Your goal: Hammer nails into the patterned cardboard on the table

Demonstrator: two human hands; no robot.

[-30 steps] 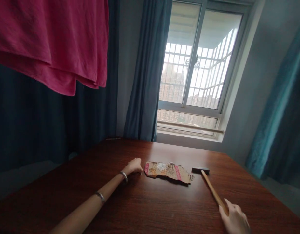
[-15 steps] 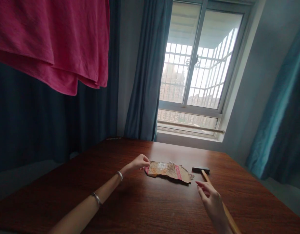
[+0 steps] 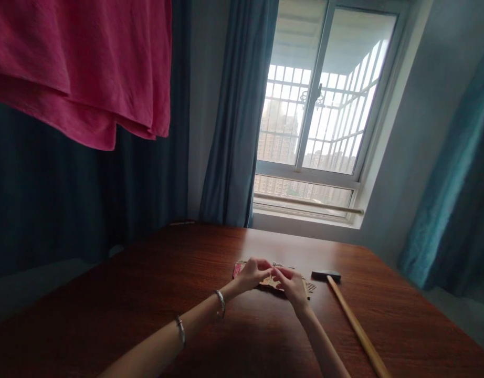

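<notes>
A torn piece of cardboard [image 3: 267, 282] with pink bands lies on the table, mostly covered by my hands. Several thin nails [image 3: 312, 288] show at its right end. My left hand [image 3: 254, 274] is over the cardboard's left half, thumb and fingers pinched. Coming from the right, my right hand [image 3: 291, 285] meets it fingertip to fingertip, also closed. Whatever sits between the fingertips is too small to make out. To the right, apart from both hands, rests a hammer [image 3: 354, 322] with a black head and long wooden handle.
The brown wooden table [image 3: 210, 241] reaches back to a wall with a barred window [image 3: 299, 170]. A pink cloth [image 3: 84, 79] hangs at upper left. Blue curtains [image 3: 238, 115] hang beside the window.
My right hand has moved left from beside the hammer handle to meet my left hand. My left hand has shifted right, from the cardboard's left end over its middle.
</notes>
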